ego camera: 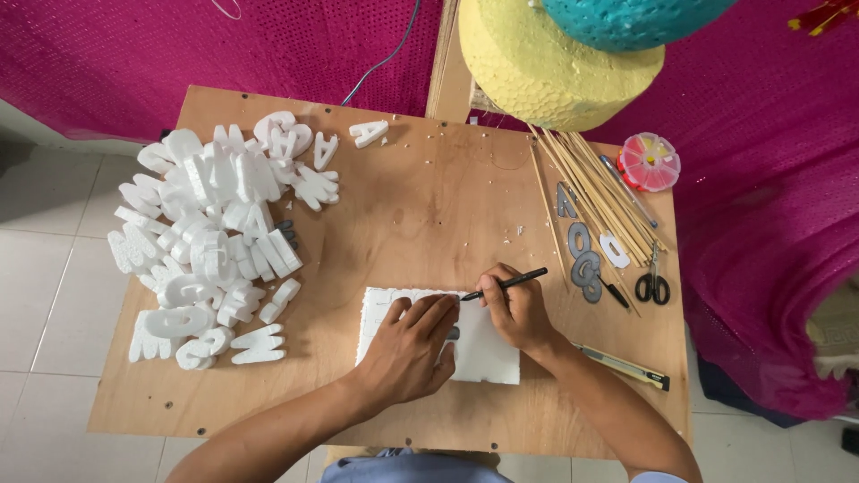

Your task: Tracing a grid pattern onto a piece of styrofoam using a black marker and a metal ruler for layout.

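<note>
A white foam slab [488,358] lies on the wooden board [403,206] near its front edge. My left hand [412,344] presses flat on the slab, fingers spread over a grey letter template whose edge shows under the fingers. My right hand [519,309] grips a black pen [506,284] with its tip at the slab's top edge, just beside my left fingertips.
A heap of cut white foam letters [210,237] covers the board's left side. Wooden skewers [595,192], grey letter templates [583,259], black scissors [653,286], a utility knife [626,367] and a round pink box [649,161] lie at the right. Yellow and teal foam discs [555,63] overhang the back.
</note>
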